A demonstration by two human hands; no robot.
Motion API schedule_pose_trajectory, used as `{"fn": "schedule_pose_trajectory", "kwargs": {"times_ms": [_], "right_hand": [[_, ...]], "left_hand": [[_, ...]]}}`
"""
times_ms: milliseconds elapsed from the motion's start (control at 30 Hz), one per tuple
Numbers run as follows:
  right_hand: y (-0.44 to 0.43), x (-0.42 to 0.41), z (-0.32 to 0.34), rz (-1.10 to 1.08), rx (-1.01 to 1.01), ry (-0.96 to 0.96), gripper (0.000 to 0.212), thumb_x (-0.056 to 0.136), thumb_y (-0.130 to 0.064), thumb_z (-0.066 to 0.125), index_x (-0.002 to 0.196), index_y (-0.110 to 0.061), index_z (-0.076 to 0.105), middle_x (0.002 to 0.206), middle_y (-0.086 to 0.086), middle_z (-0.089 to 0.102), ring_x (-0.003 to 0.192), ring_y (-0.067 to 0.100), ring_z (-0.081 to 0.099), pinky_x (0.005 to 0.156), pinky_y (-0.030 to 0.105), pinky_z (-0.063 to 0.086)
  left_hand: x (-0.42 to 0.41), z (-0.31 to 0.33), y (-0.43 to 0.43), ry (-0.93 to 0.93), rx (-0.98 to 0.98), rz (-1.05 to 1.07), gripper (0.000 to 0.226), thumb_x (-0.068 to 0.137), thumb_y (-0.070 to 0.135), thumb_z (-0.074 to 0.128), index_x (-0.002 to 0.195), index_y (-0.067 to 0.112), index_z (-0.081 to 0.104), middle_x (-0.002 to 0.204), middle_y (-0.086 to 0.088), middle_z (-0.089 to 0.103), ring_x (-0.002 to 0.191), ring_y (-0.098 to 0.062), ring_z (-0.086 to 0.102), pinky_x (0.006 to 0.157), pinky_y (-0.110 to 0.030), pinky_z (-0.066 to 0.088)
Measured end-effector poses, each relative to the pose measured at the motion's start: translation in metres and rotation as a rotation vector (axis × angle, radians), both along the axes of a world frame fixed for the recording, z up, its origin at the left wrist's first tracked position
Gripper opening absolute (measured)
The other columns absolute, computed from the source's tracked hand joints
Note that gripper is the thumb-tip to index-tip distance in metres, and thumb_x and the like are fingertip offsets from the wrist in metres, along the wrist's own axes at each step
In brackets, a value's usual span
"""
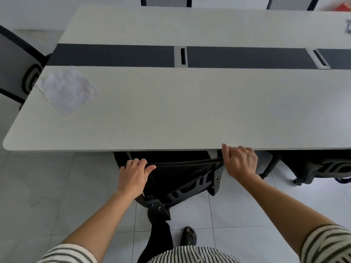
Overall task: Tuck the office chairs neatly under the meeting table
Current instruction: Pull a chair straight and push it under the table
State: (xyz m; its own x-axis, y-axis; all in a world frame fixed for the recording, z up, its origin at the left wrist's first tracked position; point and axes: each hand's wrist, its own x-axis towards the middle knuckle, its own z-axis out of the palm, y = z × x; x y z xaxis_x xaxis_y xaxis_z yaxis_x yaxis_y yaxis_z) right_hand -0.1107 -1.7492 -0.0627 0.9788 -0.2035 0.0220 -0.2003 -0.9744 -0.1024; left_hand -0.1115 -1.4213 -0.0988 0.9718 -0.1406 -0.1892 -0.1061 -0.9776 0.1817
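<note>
A black mesh-backed office chair [182, 177] stands right in front of me, its seat hidden under the near edge of the white meeting table [171, 111]. My left hand [133, 174] grips the left end of the backrest's top rail, thumb wrapped over it. My right hand [240, 162] grips the right end of the same rail, its knuckles almost touching the table edge. A second black chair [322, 169] sits partly under the table to the right.
A crumpled white paper [66, 90] lies on the table's left end. A dark strip with cable slots [182, 56] runs along the table's middle. Another chair [17, 59] stands at the left end, and chair backs [165, 0] show on the far side. White tiled floor [57, 186] below.
</note>
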Motion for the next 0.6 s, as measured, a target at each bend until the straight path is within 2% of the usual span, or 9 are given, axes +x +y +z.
{"fn": "schedule_pose_trajectory", "kwargs": {"times_ms": [167,300,367,433,500,600], "right_hand": [[-0.002,0.004,0.0,-0.076,-0.024,-0.031,0.059,0.095,-0.046,0.021,0.042,-0.022,0.031,0.043,-0.008,0.035,0.053,0.021,0.043,0.071,0.031,0.036],[0.001,0.007,-0.001,-0.148,0.007,-0.011,0.063,0.093,-0.049,0.017,0.046,-0.017,0.044,0.046,-0.003,0.04,0.054,0.023,0.042,0.07,0.032,0.035],[0.007,0.006,-0.003,-0.152,0.013,0.014,0.068,0.093,-0.052,0.012,0.048,-0.017,0.049,0.047,-0.004,0.047,0.057,0.024,0.048,0.074,0.033,0.039],[0.015,0.003,-0.005,-0.118,0.004,0.043,0.067,0.095,-0.052,0.016,0.054,-0.019,0.058,0.058,-0.002,0.061,0.07,0.024,0.06,0.081,0.035,0.04],[0.024,0.002,-0.006,-0.067,0.002,0.041,0.06,0.097,-0.05,0.024,0.056,-0.023,0.057,0.067,-0.003,0.069,0.079,0.022,0.064,0.082,0.035,0.04],[0.041,0.006,-0.004,0.021,-0.011,0.046,0.057,0.095,-0.051,0.031,0.053,-0.022,0.055,0.063,-0.004,0.069,0.076,0.02,0.066,0.079,0.034,0.04]], "left_hand": [[0.039,0.007,-0.002,-0.037,0.016,-0.076,0.084,0.083,0.07,-0.002,0.096,0.015,0.06,0.09,-0.004,0.066,0.088,-0.029,0.058,0.071,-0.043,0.049],[0.063,0.013,-0.001,-0.028,0.036,-0.144,0.079,0.084,0.069,0.0,0.087,0.015,0.058,0.083,-0.003,0.065,0.082,-0.028,0.058,0.068,-0.041,0.049],[0.061,0.009,0.007,-0.018,0.031,-0.163,0.078,0.085,0.07,0.002,0.085,0.015,0.058,0.08,-0.002,0.064,0.079,-0.028,0.058,0.066,-0.04,0.05],[0.053,0.003,0.018,0.005,0.018,-0.155,0.079,0.085,0.07,0.004,0.085,0.014,0.06,0.08,-0.004,0.065,0.079,-0.029,0.058,0.065,-0.04,0.051],[0.046,0.001,0.032,0.011,0.01,-0.124,0.08,0.086,0.07,0.004,0.086,0.013,0.061,0.08,-0.004,0.066,0.08,-0.03,0.059,0.065,-0.04,0.052],[0.041,0.001,0.051,0.006,0.013,-0.071,0.084,0.085,0.071,0.002,0.092,0.014,0.063,0.088,-0.004,0.068,0.089,-0.029,0.062,0.069,-0.041,0.05]]}}
